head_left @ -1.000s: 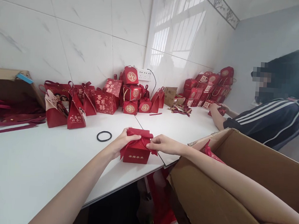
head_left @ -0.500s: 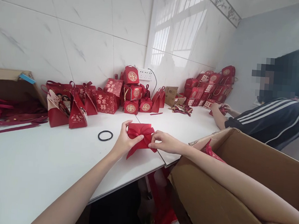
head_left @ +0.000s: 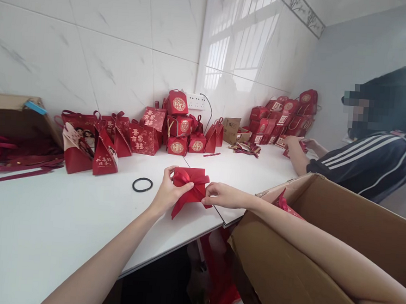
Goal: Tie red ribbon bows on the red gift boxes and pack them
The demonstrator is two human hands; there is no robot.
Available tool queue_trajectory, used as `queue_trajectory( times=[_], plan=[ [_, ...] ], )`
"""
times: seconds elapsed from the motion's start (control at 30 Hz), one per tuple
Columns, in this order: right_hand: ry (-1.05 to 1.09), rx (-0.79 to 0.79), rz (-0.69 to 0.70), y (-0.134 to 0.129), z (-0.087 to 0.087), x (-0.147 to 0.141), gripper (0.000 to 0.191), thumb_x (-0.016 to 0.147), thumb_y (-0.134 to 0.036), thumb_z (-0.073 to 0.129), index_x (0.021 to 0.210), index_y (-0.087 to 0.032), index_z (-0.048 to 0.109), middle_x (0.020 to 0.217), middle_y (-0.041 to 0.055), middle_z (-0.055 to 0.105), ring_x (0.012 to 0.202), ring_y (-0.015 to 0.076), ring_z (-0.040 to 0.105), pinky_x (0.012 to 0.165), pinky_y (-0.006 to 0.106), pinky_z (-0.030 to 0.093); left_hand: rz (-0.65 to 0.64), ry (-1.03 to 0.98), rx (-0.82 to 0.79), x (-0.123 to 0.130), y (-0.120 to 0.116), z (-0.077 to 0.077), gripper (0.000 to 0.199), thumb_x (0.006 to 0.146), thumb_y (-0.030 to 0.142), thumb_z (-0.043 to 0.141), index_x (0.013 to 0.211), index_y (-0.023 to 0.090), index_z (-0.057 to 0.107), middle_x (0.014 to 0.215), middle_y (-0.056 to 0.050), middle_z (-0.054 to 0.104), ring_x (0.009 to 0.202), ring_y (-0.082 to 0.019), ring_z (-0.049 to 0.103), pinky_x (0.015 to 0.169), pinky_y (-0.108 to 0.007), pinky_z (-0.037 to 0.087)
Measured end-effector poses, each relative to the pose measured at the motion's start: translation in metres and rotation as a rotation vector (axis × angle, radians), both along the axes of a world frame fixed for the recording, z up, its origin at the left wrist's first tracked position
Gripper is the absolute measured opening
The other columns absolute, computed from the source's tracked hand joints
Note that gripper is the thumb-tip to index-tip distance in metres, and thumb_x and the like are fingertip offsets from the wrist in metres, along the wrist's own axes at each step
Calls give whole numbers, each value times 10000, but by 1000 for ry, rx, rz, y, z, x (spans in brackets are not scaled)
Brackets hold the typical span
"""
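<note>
A small red box (head_left: 198, 174) is held above the white table, with a red ribbon bow (head_left: 186, 181) across its face. My left hand (head_left: 171, 190) grips the box at its left side, the thumb pressed on the bow's middle. At the right edge of the box, my right hand (head_left: 217, 194) has its fingertips pinched together by the ribbon; a ribbon tail (head_left: 178, 209) hangs at the lower left. What lies between the right fingertips is too small to tell for certain.
A black ring (head_left: 142, 185) lies on the white table (head_left: 80, 222). Red gift boxes (head_left: 144, 138) stand along the wall. An open cardboard box (head_left: 286, 259) is under my right forearm. At the right, a person in a dark striped sleeve (head_left: 355, 155) handles a red box.
The right hand's fingers have closed somewhat and sit slightly lower at the ribbon. The ribbon loops have shifted, showing more of the box's face. The view has moved slightly.
</note>
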State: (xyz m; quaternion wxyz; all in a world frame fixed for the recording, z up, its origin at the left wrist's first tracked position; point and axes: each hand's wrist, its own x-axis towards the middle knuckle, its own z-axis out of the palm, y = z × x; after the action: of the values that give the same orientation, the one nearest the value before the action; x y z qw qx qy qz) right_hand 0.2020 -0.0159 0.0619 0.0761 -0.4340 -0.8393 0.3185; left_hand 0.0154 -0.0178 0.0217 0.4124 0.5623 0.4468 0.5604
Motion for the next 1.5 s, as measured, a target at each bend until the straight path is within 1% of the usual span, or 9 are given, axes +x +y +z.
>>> queue_trajectory(
  times=[0.37,0.77,0.83,0.93,1.1,1.23,1.33,1.4,1.5],
  plan=[
    [15,-41,30,2,1,2,224,753,-342,521,636,-154,558,737,15,566,656,120,478,590,226,363,22,21,-25,-1,2,0,552,615,298,698,1041,209,359,974,-26,571,949,-181,572,859,-360,448],
    [-29,-89,41,4,2,4,276,747,-365,520,582,-161,434,723,-13,466,603,87,381,551,224,307,43,49,-63,-1,2,-1,578,617,323,702,1070,219,358,1079,-53,535,968,-191,569,841,-355,467],
    [-53,-131,36,4,2,4,272,744,-370,528,594,-161,442,708,-19,466,599,84,381,555,224,317,27,34,-62,-1,2,-1,584,621,329,700,1077,220,351,1071,-54,539,952,-191,578,822,-351,476],
    [-64,-247,28,3,2,3,230,751,-360,527,654,-155,493,702,-15,506,640,93,447,600,226,372,16,20,-41,0,0,0,582,625,321,697,1077,215,347,1063,-55,544,957,-188,580,832,-345,475],
    [43,-441,10,1,0,1,177,736,-312,546,708,-139,516,793,18,567,768,115,538,669,233,473,13,20,-41,1,-1,-1,587,625,313,696,1078,214,336,1039,-48,551,936,-183,591,834,-349,476],
    [54,-488,-5,2,-2,2,191,716,-305,581,675,-140,494,789,28,599,743,116,579,633,235,487,3,11,-58,2,0,-1,583,627,308,701,1068,219,330,1007,-37,552,902,-175,598,826,-352,480],
    [43,-474,-11,2,-3,2,231,725,-348,593,667,-140,513,761,26,605,727,117,588,622,231,484,-5,-15,-87,3,0,0,597,627,307,703,1078,217,324,1027,-49,539,891,-171,594,821,-354,481],
    [-8,-490,19,-1,-3,2,298,737,-424,587,684,-134,548,728,23,596,705,118,592,608,227,481,4,-32,-88,3,1,-1,607,622,306,707,1086,213,326,1057,-62,521,918,-175,583,841,-361,470],
    [-166,-688,164,-9,-2,-1,422,682,-539,617,754,-124,601,766,30,603,657,115,604,574,218,478,60,-33,-36,3,3,-6,605,616,304,713,1088,210,346,1098,-72,487,986,-181,548,892,-373,438]
  ],
)
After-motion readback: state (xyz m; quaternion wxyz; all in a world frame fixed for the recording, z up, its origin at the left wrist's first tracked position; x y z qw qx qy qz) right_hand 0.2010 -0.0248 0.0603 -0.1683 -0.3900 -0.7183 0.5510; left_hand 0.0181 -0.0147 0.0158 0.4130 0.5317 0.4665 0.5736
